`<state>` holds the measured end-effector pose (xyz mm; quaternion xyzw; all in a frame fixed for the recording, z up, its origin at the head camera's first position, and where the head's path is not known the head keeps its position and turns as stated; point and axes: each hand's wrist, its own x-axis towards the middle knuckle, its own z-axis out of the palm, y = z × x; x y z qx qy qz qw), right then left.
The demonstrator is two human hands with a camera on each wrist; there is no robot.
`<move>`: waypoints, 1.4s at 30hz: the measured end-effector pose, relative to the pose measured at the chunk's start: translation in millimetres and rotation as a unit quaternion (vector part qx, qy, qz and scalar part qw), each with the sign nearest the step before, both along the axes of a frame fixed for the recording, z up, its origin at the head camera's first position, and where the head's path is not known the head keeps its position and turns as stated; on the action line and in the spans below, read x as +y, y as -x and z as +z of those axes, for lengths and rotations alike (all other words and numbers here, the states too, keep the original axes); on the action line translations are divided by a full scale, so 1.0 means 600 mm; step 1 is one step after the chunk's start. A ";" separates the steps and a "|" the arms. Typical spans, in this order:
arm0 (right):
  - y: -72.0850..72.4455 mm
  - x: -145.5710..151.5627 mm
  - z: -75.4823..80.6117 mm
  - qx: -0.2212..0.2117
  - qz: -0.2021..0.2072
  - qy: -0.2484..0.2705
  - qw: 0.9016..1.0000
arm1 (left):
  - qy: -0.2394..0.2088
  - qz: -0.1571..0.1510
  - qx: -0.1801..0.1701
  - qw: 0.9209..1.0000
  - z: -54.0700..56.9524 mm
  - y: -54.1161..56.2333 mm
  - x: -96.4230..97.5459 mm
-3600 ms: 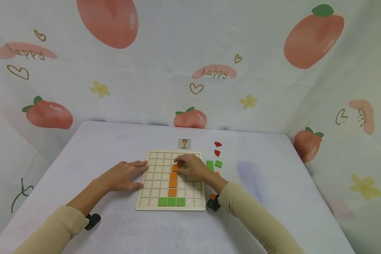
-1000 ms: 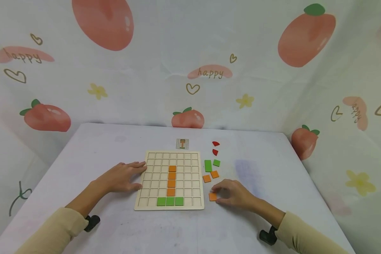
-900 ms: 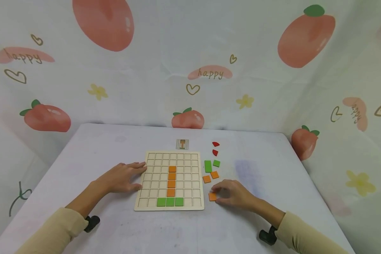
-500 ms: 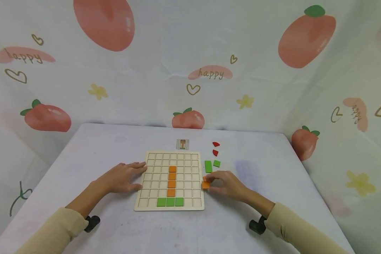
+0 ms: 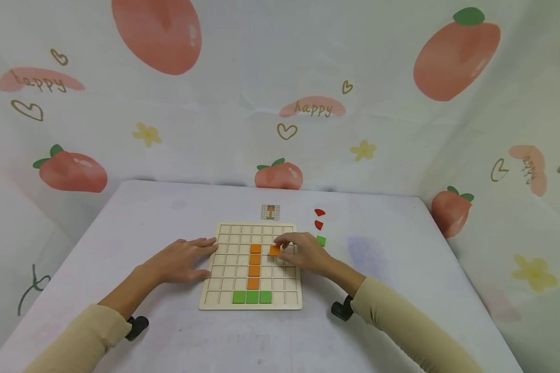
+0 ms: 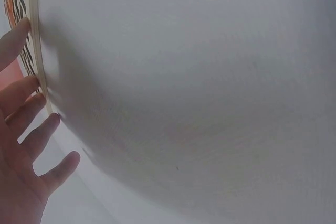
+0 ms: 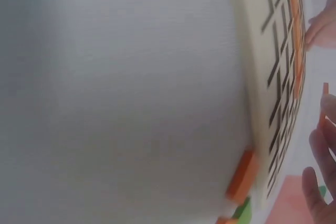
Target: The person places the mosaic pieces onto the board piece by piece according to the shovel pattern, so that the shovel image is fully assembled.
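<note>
My right hand pinches a square orange tile between thumb and fingertips, over the right half of a wooden grid board. In the right wrist view the tile is held up on edge, above the board's surface. Left of it, a column of several orange tiles lies in the grid. A row of 3 green tiles sits below that column. My left hand lies with fingers spread, fingertips on the board's left edge; the left wrist view shows the fingers at the rim.
Beyond the board lies a small pattern card. Two red wedge pieces and a green square are at the right. Beside the board in the right wrist view lie a loose orange tile and a green piece.
My right hand took hold of the orange tile right of the board and has carried it left and away from me, over the grid. The left hand keeps its place.
</note>
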<state>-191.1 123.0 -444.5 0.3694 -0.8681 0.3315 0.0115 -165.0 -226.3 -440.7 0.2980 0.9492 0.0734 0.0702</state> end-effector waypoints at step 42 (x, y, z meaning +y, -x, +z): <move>0.064 -0.089 -0.018 -0.055 -0.057 -0.051 0.996 | -0.005 -0.003 0.004 1.000 0.001 -0.002 0.001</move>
